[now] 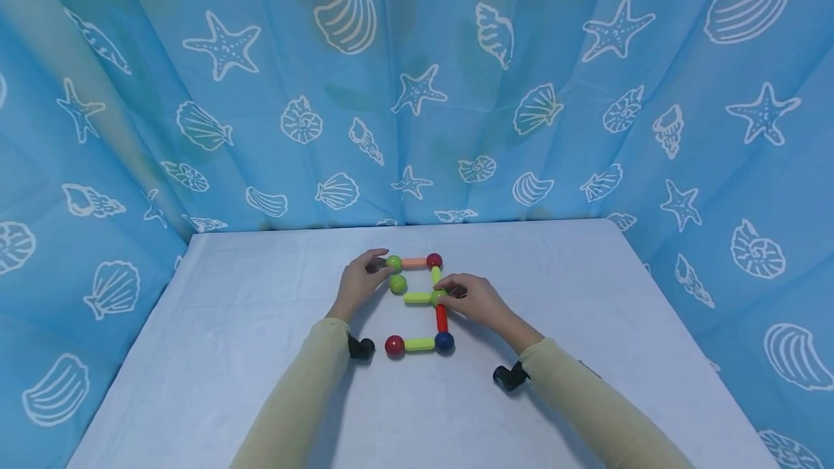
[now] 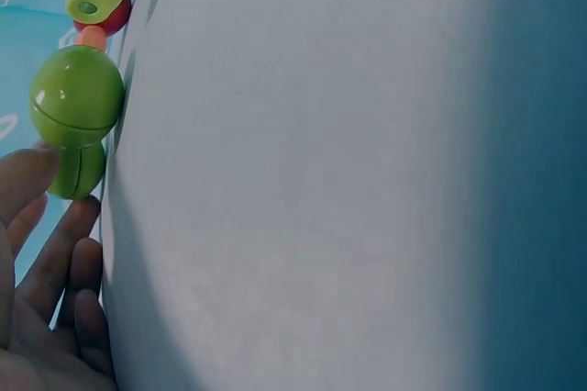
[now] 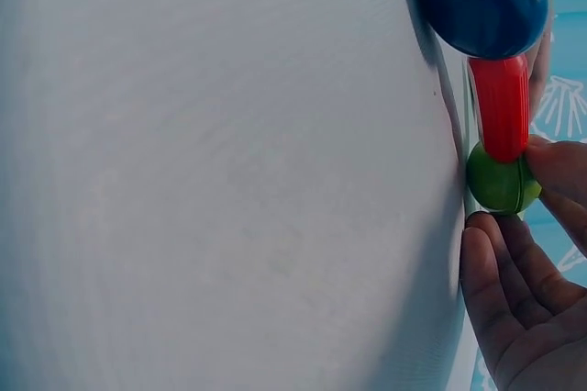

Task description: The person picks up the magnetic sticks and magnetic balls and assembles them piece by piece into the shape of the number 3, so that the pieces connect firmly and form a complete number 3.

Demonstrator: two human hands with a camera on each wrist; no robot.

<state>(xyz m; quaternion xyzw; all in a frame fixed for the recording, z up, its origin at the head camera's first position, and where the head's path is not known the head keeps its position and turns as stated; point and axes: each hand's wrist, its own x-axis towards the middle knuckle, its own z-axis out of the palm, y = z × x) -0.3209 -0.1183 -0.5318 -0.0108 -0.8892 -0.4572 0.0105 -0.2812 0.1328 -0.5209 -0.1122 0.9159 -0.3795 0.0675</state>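
In the head view, ball-and-stick pieces form an open, angular figure on the white table. At its far left corner my left hand (image 1: 360,282) pinches a green ball (image 1: 394,263) between thumb and fingers, an orange stick (image 1: 414,263) running from it to a red ball (image 1: 434,260). A second green ball (image 1: 398,284) lies just nearer. My right hand (image 1: 478,301) pinches the middle green ball (image 3: 500,178), where a red stick (image 3: 501,106) and two lime-green sticks (image 1: 418,298) meet. The red stick leads down to a blue ball (image 1: 444,341).
Nearest me, another lime-green stick (image 1: 420,344) joins the blue ball to a second red ball (image 1: 394,346). Black wrist cameras (image 1: 510,378) stick out from both sleeves. Behind the white table (image 1: 260,295) hangs a blue curtain (image 1: 404,143) with shells and starfish.
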